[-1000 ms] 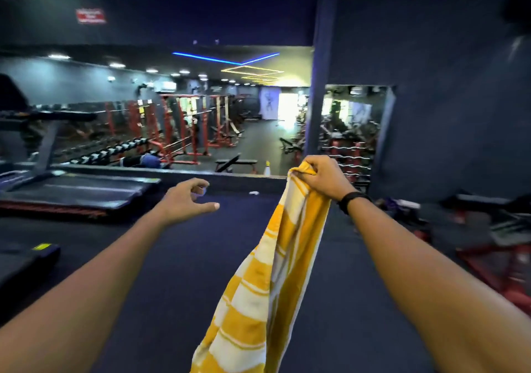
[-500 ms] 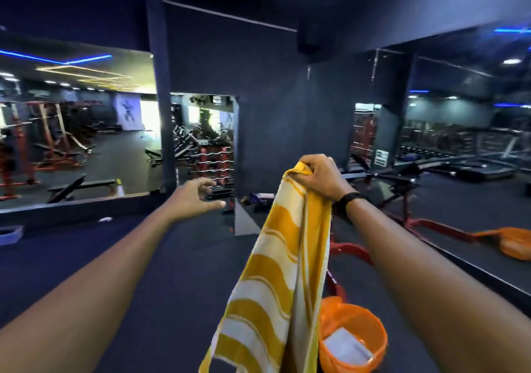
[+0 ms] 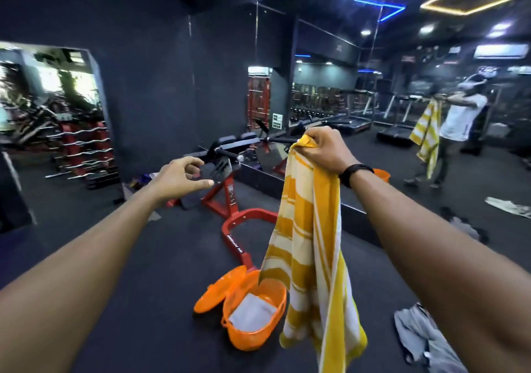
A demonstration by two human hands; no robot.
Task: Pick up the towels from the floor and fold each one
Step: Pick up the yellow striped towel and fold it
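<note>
The yellow-and-white striped towel (image 3: 310, 246) hangs in the air at arm's length, bunched at its top corner in the right hand (image 3: 324, 150), whose grip is curled tight around the cloth. It drapes straight down in loose folds, its lower end dangling above the dark floor (image 3: 143, 257) and passing in front of the rim of an orange basket (image 3: 255, 335). The left hand (image 3: 181, 178) is stretched forward, well apart from the towel, holding nothing; its grip is loosely curled with the thumb pointing toward the towel. A black band (image 3: 355, 171) sits on the right wrist.

The basket stands on the floor with a pale folded cloth (image 3: 253, 312) inside it and its orange lid (image 3: 218, 289) leaning against its left side. A grey towel (image 3: 422, 341) lies crumpled on the floor at lower right. Behind the basket stands a red-framed exercise bench (image 3: 230, 197), and past it a wall mirror (image 3: 416, 99) reflects a person holding the striped towel
</note>
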